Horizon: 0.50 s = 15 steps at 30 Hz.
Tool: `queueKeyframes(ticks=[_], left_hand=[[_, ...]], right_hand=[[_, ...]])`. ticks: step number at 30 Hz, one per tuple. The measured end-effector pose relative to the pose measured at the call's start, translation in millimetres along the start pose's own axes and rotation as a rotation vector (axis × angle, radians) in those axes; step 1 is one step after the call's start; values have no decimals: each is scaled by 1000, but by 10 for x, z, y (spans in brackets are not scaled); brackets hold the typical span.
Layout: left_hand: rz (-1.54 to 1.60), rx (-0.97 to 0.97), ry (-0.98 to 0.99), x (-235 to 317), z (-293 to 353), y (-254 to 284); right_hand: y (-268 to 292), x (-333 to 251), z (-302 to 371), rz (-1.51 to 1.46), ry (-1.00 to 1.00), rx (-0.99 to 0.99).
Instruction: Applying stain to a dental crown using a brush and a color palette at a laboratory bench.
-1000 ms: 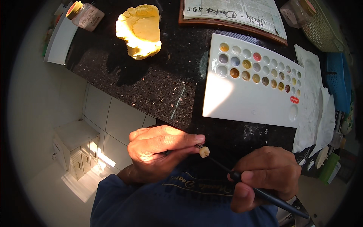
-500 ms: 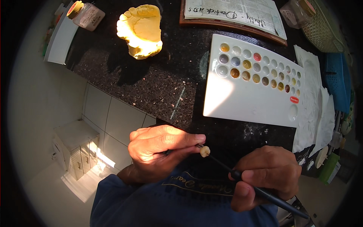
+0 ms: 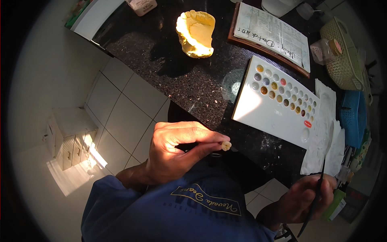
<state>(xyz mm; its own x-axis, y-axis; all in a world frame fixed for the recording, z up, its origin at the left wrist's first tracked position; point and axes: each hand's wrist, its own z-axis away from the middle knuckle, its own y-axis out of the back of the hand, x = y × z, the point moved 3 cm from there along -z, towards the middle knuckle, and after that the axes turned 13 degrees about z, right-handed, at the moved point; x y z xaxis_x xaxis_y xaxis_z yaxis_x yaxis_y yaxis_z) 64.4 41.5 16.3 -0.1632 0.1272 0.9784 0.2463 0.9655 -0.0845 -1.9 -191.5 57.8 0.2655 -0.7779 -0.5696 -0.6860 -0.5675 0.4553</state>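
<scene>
A small ivory-coloured dental crown (image 3: 226, 146) sits at the fingertips of my left hand (image 3: 177, 147), which pinches it or a holder behind it. A bit of metal loop shows below those fingers; the rest of it is hidden. On the right, my right hand (image 3: 308, 197) grips a thin dark-handled brush (image 3: 319, 187). The brush points up over a crumpled white tissue (image 3: 318, 155); whether its tip touches cannot be made out. Between the hands and farther off lies a white palette (image 3: 262, 117) with rows of wells in yellow, brown, grey and red.
A yellow dental cast (image 3: 207, 47) stands on the dark speckled counter (image 3: 189, 90). Behind the palette lies a brown-edged board with a paper sheet (image 3: 270, 34). At the right are a lidded jar (image 3: 322, 51), a beige basket (image 3: 342, 60) and a blue basket (image 3: 352, 121).
My right hand has moved away from the crown, rightward to the tissue, with the brush turned upward. My left hand keeps hold near the crown. The view has shifted, too.
</scene>
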Motion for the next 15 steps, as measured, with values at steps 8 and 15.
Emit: queueKeyframes(ticks=[8, 15], left_hand=[[-75, 14, -45, 27, 19, -25], [-88, 44, -53, 20, 37, -39]], right_hand=[[442, 364, -71, 331, -66, -196], [500, 451, -11, 367, -45, -243]])
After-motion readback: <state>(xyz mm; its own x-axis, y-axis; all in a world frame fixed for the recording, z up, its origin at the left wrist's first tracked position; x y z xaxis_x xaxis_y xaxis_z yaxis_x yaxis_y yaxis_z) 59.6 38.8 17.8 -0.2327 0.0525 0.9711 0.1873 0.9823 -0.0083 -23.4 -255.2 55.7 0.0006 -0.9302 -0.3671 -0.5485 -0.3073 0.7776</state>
